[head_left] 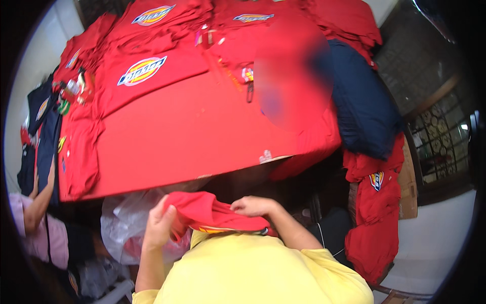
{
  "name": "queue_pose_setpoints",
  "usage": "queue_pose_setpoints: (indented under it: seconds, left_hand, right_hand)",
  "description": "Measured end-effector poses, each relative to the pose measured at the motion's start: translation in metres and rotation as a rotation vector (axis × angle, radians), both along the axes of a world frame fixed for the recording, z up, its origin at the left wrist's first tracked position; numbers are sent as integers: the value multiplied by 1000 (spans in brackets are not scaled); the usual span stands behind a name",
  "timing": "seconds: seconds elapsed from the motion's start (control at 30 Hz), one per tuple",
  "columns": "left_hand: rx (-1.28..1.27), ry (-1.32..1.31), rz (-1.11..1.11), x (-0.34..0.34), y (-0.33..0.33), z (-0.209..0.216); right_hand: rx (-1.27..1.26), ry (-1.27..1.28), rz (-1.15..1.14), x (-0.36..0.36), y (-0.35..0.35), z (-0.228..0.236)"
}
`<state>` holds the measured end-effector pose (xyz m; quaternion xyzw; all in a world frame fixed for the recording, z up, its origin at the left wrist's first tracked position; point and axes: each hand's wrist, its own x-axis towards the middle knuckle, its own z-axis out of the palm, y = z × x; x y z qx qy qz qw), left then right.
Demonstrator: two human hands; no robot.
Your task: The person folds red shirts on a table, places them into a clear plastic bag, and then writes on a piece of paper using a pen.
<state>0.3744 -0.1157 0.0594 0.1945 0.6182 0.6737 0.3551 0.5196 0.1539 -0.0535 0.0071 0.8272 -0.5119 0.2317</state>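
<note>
A bunched red T-shirt is held up close against my yellow-clad front, just off the near edge of the table. Part of a yellow and dark print shows along its lower fold. My left hand grips its left end, thumb on top of the cloth. At the right, my right hand pinches the upper edge with curled fingers. The rest of the shirt hangs folded, so its full shape is hidden.
Ahead stands a red-topped table with printed red shirts along its far side. A navy cloth pile lies at the right, above stacked red garments. A clear plastic bag sits left of me. Another person's arm reaches in at far left.
</note>
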Motion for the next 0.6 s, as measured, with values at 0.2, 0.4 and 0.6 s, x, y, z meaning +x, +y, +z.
queue_pose_setpoints:
  seconds: [0.2, 0.4, 0.6]
  left_hand:
    - [476, -251, 137, 7, -65, -2]
    - [33, -422, -121, 19, -72, -78]
    - [348, -322, -55, 11, -68, -22]
  right_hand:
    - [-1255, 312, -896, -11, 23, 87]
    - [-1571, 382, -355, -26, 6, 129]
    - [-1331, 50, -212, -1, 9, 94]
